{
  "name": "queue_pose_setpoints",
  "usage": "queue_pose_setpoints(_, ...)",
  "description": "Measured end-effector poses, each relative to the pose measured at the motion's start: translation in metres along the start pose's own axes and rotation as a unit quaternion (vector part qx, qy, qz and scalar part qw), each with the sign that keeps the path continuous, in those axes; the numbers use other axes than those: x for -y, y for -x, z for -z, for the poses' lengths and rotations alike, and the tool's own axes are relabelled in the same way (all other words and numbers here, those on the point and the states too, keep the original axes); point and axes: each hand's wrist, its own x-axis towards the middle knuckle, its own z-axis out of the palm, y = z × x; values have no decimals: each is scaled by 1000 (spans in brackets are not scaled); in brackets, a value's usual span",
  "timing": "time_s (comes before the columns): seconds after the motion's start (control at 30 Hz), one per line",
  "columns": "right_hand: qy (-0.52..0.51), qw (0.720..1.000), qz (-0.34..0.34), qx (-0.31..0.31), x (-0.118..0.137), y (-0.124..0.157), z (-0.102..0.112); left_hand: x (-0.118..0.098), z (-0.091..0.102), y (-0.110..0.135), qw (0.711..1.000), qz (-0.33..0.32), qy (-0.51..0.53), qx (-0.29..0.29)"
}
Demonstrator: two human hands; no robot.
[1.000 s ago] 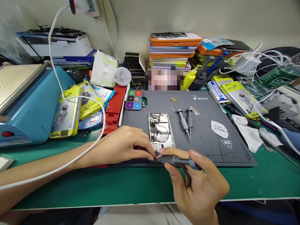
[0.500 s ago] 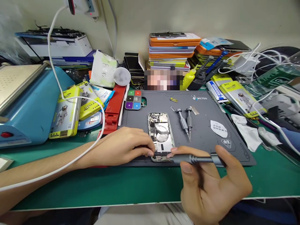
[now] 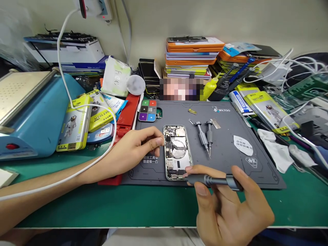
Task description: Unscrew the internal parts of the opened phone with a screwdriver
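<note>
An opened smartphone (image 3: 182,159) lies on the dark grey work mat (image 3: 225,157), its inner boards, cables and round coil exposed. My right hand (image 3: 230,208) is closed around a grey screwdriver (image 3: 212,180), held nearly level, with its tip end at the phone's lower right part. The tip itself is too small to make out. At the phone's left edge, my left hand (image 3: 135,150) has its thumb and forefinger pressed together; whether something small is between them I cannot tell. Two more grey screwdrivers (image 3: 203,136) rest right of the phone.
A coloured magnetic tray (image 3: 148,111) sits at the mat's upper left beside a red tool (image 3: 130,114). Yellow battery boxes (image 3: 271,111) flank the mat. Stacked orange cases (image 3: 194,46) stand behind. A white cable (image 3: 114,133) hangs across my left forearm.
My left hand has moved up along the phone's left edge from its lower left corner. My right hand keeps the screwdriver at nearly the same place. The whole view has shifted slightly.
</note>
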Motion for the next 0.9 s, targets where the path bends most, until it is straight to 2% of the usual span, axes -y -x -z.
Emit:
queue_pose_setpoints(0.17, 43, 999, 24, 4, -1, -8, 2, -2, 0, 0, 1000, 16, 1, 17)
queue_pose_setpoints(0.4, 89, 994, -1, 69, 3, -6, 10, -4, 0, -2, 997, -3, -75, 22)
queue_pose_setpoints(0.47, 77, 997, -22, 8, 2, -4, 9, -3, 0, -3, 994, -5, -104, 22)
queue_pose_setpoints(0.53, 85, 995, -42, -20, 1, -5, 9, -2, -1, -4, 992, -10, -122, 24)
queue_pose_setpoints(0.6, 102, 994, -34, 16, 0, -7, 10, -1, -1, -5, 991, -17, -132, 26)
queue_pose_setpoints(0.67, 112, 987, -7, 113, 1, -10, 10, 0, -1, -5, 990, -20, -136, 29)
queue_pose_setpoints(0.7, 111, 989, -7, 97, 2, -10, 9, 0, -1, -4, 990, -18, -137, 30)
queue_pose_setpoints(0.73, 116, 993, -32, 8, 4, -10, 7, 0, -1, -4, 990, -16, -136, 30)
queue_pose_setpoints(0.77, 108, 994, -30, -12, 6, -10, 4, 0, -1, -3, 990, -14, -135, 30)
queue_pose_setpoints(0.8, 105, 994, -36, 13, 7, -11, -1, 0, -1, -3, 990, -12, -135, 29)
queue_pose_setpoints(0.9, 98, 995, -36, 0, 7, -15, -16, 1, -1, -2, 990, -14, -136, 22)
